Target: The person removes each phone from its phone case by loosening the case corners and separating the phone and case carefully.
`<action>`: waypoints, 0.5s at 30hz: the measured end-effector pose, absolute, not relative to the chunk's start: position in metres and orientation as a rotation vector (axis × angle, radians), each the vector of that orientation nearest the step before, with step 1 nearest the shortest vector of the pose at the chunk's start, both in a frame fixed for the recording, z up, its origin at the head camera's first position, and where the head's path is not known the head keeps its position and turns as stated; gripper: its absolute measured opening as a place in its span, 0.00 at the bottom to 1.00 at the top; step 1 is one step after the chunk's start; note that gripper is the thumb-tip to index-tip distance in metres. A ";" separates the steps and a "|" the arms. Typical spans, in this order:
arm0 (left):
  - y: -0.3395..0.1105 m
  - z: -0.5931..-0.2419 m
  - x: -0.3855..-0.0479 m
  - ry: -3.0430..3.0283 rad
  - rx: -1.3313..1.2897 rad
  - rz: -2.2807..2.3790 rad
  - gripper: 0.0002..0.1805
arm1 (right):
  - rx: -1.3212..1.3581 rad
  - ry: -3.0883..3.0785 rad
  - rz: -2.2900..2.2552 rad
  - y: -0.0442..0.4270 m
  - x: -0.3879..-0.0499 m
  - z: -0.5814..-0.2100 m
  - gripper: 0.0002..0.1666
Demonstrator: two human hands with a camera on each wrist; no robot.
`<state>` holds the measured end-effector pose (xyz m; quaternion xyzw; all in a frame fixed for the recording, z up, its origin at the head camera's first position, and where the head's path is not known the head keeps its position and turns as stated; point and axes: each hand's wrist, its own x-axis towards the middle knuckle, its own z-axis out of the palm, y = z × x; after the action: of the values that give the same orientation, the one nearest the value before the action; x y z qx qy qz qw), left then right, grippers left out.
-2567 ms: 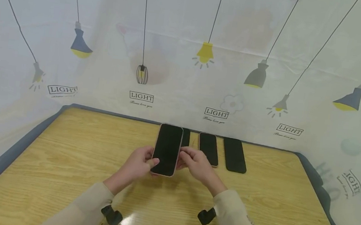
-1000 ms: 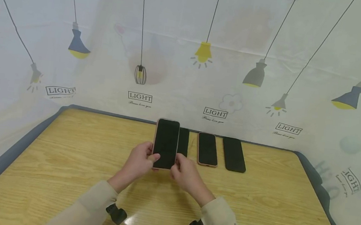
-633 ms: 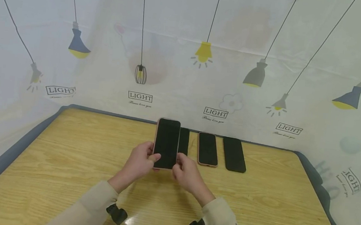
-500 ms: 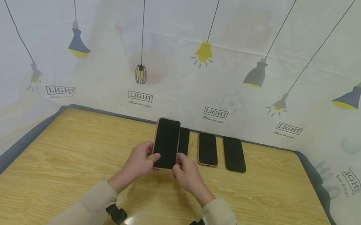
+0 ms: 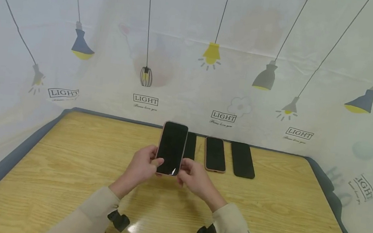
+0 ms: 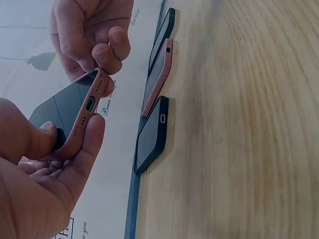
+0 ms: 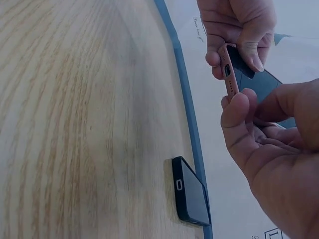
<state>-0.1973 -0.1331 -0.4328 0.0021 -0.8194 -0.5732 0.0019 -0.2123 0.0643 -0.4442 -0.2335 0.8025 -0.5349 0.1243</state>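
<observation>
A phone in a pink case (image 5: 172,148) is held above the table, its black screen toward the head camera. My left hand (image 5: 141,166) grips its lower left side, thumb over the screen's edge. At the lower right edge, my right hand (image 5: 197,176) holds it with curled fingers. The left wrist view shows the pink case's port end (image 6: 90,104) between both hands. In the right wrist view, my right hand (image 7: 279,134) has its fingertips at the case's corner. Behind the held phone, a dark phone (image 5: 190,146) lies partly hidden.
Farther right on the wooden table (image 5: 75,165) lie another pink-cased phone (image 5: 215,154) and a black phone (image 5: 243,160), near the back edge. A white cloth (image 5: 189,25) printed with lamps hangs behind the table. Black wrist cameras (image 5: 119,221) are strapped at both cuffs.
Since a second ago the held phone has tilted slightly, its top leaning right, and a bright reflection shows at its lower end. My right hand has shifted slightly right. Both hands remain at the phone.
</observation>
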 end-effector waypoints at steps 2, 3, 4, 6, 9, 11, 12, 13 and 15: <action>-0.133 -0.433 -0.197 -2.580 -0.004 -1.797 0.02 | -0.661 2.319 -1.570 0.064 -0.212 -0.444 0.13; -0.133 -0.432 -0.197 -2.588 -0.007 -1.795 0.02 | -0.647 2.310 -1.576 0.065 -0.212 -0.444 0.13; -0.132 -0.432 -0.196 -2.596 -0.008 -1.792 0.02 | -0.636 2.309 -1.577 0.065 -0.212 -0.444 0.13; -0.132 -0.432 -0.197 -2.610 -0.007 -1.788 0.02 | -0.610 2.304 -1.578 0.065 -0.212 -0.444 0.13; -0.131 -0.432 -0.197 -2.623 -0.010 -1.778 0.02 | -0.604 2.292 -1.578 0.065 -0.212 -0.443 0.14; -0.131 -0.432 -0.197 -2.624 -0.014 -1.777 0.02 | -0.604 2.284 -1.580 0.065 -0.212 -0.443 0.14; -0.130 -0.431 -0.197 -2.624 -0.017 -1.775 0.02 | -0.601 2.282 -1.583 0.065 -0.211 -0.442 0.14; -0.130 -0.431 -0.197 -2.624 -0.021 -1.776 0.03 | -0.594 2.278 -1.587 0.064 -0.211 -0.442 0.13; -0.129 -0.429 -0.196 -2.627 -0.027 -1.774 0.03 | -0.577 2.271 -1.601 0.065 -0.211 -0.441 0.13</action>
<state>-0.1963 -0.1293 -0.4292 -0.0087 -0.8286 -0.5597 -0.0141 -0.2108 0.0647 -0.4415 -0.2011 0.7910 -0.5576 0.1514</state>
